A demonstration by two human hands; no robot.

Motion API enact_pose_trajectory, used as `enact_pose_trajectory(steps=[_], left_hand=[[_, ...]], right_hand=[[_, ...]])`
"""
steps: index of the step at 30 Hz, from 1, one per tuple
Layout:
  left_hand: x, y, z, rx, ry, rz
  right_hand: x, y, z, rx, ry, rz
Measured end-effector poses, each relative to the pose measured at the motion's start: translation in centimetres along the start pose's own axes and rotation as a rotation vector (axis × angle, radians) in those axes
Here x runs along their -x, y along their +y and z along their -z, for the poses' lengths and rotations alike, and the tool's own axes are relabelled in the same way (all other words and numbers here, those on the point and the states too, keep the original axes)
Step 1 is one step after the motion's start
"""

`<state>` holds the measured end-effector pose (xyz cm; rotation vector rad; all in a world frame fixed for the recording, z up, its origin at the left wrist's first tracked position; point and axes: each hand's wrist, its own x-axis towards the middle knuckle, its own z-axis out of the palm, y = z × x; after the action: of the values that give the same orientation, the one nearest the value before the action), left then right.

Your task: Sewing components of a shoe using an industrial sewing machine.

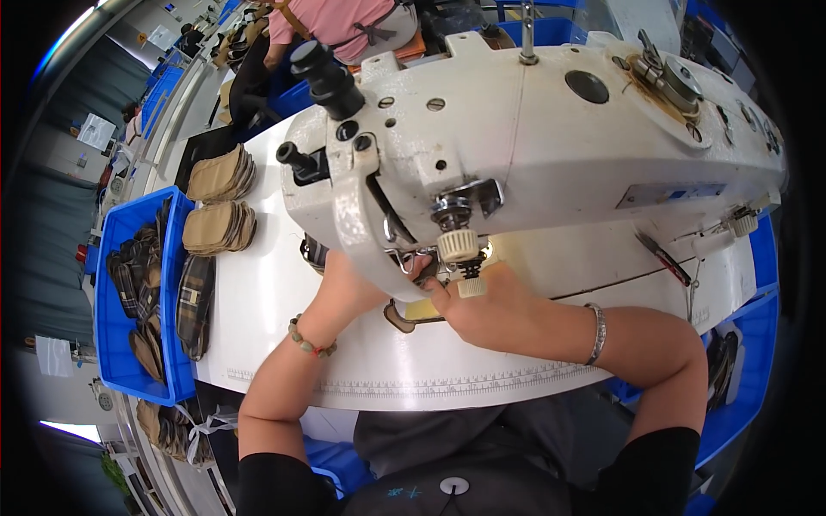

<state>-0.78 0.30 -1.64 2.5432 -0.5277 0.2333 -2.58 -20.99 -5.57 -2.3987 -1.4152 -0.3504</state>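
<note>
Both my hands work under the head of a white sewing machine [551, 146], by its needle area. My left hand [351, 282] lies left of the needle, its fingers mostly hidden behind the curved white guard [361, 232]. My right hand [486, 305] is curled just right of the needle, its fingertips bent together; what they pinch is hidden. A tan-edged fabric piece [398, 318] shows on the table between my hands. Part of a dark plaid fabric piece [315, 254] sticks out beyond my left hand. The presser foot area is largely covered.
Two stacks of tan fabric pieces [219, 228] sit on the white table [267, 344] at left, with a plaid piece [196, 305] below. A blue bin [129, 344] holds more plaid pieces. Thread snips [664, 258] lie at right. Someone in a pink top [331, 30] sits across.
</note>
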Motion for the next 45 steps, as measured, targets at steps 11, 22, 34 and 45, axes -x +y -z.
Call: enact_pose_trajectory(steps=[11, 22, 34, 45], left_hand=[[-0.5, 1.6, 0.5, 0.056, 0.008, 0.061], [0.1, 2.3, 1.1, 0.022, -0.063, 0.219], [1.5, 3.4, 1.5, -0.227, -0.087, -0.278], [2.4, 4.0, 1.2, -0.439, -0.14, -0.266]], right_hand=[[-0.5, 0.3, 1.9, -0.034, -0.037, -0.013], [0.3, 1.0, 1.0, -0.052, 0.058, 0.025], [0.4, 0.6, 0.3, 0.051, 0.096, 0.059], [0.4, 0.4, 0.6, -0.01, 0.032, 0.024]])
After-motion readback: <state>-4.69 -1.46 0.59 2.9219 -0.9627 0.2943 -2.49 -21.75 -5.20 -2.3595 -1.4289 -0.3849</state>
